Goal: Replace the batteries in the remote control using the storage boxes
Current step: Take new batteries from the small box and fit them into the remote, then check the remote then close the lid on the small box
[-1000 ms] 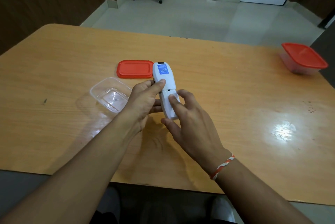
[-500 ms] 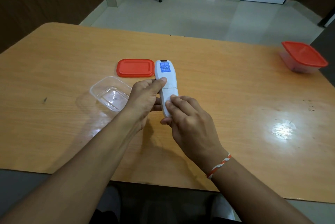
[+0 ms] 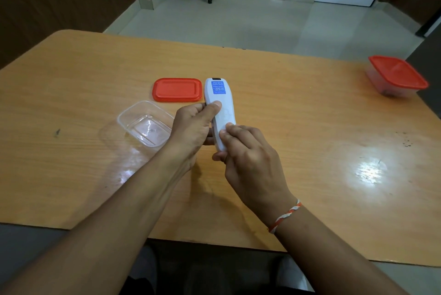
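Pointing away lengthwise: remote control [image 3: 220,113]

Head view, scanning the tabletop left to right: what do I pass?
Open clear box → loose red lid → remote control, gripped by left hand and right hand → closed red-lidded box at the far right edge.

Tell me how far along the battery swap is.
Done: one clear box is open and looks empty, its red lid beside it. In hand: left hand holds the remote back-up, right hand at its battery cover. Left: the swap; the second box stays lidded.
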